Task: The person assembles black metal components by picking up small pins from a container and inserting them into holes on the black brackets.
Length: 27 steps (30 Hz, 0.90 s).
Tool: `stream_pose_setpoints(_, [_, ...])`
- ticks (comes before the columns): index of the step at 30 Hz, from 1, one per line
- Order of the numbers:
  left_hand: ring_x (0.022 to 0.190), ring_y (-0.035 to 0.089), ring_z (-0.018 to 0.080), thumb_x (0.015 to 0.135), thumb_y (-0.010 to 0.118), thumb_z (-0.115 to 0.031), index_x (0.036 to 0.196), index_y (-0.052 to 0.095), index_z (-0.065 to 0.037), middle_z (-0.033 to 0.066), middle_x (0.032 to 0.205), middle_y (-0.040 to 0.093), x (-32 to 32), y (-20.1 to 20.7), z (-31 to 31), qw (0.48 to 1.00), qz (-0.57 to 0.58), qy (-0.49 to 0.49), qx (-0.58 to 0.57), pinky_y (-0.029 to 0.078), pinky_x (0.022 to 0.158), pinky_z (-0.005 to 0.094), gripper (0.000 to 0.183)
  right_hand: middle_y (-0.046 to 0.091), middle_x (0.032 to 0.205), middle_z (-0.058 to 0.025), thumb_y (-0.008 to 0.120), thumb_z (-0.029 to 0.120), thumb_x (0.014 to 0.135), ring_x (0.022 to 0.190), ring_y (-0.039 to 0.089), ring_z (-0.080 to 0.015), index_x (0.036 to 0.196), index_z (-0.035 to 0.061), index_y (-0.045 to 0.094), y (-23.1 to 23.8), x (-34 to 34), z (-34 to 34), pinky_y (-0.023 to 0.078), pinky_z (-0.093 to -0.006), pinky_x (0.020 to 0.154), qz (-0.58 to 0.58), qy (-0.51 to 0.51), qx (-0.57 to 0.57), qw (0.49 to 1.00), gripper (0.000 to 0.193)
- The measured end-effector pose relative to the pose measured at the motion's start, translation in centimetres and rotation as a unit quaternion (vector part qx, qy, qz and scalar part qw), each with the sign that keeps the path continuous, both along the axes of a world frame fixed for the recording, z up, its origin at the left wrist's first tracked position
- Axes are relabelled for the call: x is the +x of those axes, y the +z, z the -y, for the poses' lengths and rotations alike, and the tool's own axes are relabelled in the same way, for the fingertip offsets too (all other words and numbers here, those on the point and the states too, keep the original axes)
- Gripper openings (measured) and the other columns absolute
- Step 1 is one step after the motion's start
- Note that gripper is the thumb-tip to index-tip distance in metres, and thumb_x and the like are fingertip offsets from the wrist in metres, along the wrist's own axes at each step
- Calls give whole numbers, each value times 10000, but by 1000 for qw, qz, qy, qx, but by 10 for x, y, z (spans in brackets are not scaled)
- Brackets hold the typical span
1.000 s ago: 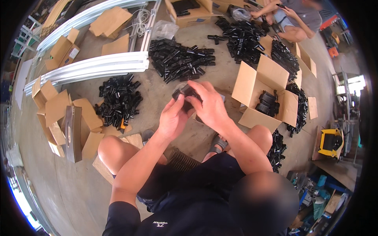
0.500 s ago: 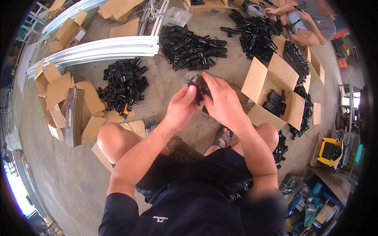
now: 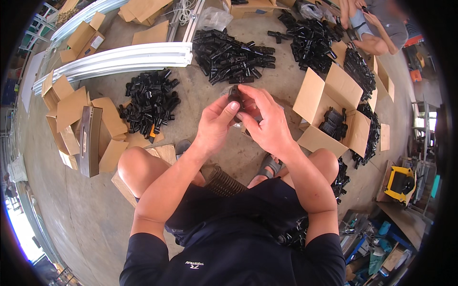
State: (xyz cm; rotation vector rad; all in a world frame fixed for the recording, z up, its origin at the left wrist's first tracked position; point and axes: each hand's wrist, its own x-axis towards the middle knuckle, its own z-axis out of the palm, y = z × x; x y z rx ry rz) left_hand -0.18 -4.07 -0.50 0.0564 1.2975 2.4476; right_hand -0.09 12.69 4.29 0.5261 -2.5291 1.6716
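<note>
In front of my knees, both hands are raised and brought together around a small black plastic fitting [image 3: 234,97]. My left hand [image 3: 213,125] grips its near side, thumb lying along it. The fingers of my right hand [image 3: 267,121] curl over its far end and right side, so most of its shape is hidden. Some clear plastic film [image 3: 228,89] shows just behind the fingers. Beyond my hands lies a heap of black tubular fittings [image 3: 229,55], some T-shaped. Another heap [image 3: 150,100] is to the left.
An opened carton [image 3: 310,95] at right holds stacked black parts [image 3: 333,123]. More black pieces [image 3: 312,40] are heaped behind it, near a seated person [image 3: 381,28]. Cardboard boxes [image 3: 112,117] and white metal rails [image 3: 119,59] lie left. A dark spring-like coil [image 3: 224,183] rests between my legs.
My hands have turned the black fitting and closed further around it, with my right fingers now over its top. The seated person's arm at the upper right has drawn back slightly.
</note>
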Motion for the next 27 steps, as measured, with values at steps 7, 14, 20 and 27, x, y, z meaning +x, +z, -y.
stream_pose_setpoints(7, [1057, 685, 176, 1078, 584, -152, 1408, 555, 53, 109, 1225, 695, -2, 18, 10, 984, -96, -53, -142, 580, 943, 357, 390, 681, 1008, -53, 749, 30, 946, 881, 663, -82, 1356, 13, 613, 14, -7, -20, 575, -262, 736, 194, 50, -189, 961, 433])
stream_pose_setpoints(14, [1118, 663, 184, 989, 676, -18, 1415, 565, 50, 91, 1227, 678, 2, 45, 14, 934, -219, -48, -278, 549, 975, 339, 445, 675, 1034, -26, 768, 54, 942, 875, 640, -58, 1279, 10, 662, 12, -6, -26, 540, -225, 705, 105, 74, -158, 979, 356])
stream_pose_setpoints(20, [1163, 642, 176, 926, 708, 78, 1389, 603, 25, 89, 1256, 648, 10, 24, 4, 972, -165, 34, -165, 556, 967, 309, 477, 656, 1033, -12, 780, 47, 929, 877, 632, -58, 1275, 5, 670, 8, -5, -22, 543, -225, 700, 83, 50, -210, 973, 365])
stream_pose_setpoints(27, [1137, 652, 159, 919, 717, 92, 1351, 629, 46, 106, 1256, 677, 11, 18, 3, 983, -113, 53, -136, 545, 995, 308, 443, 661, 1006, -8, 818, 62, 905, 838, 636, -52, 1275, 6, 683, 8, -6, -22, 544, -215, 681, 105, 43, -230, 967, 399])
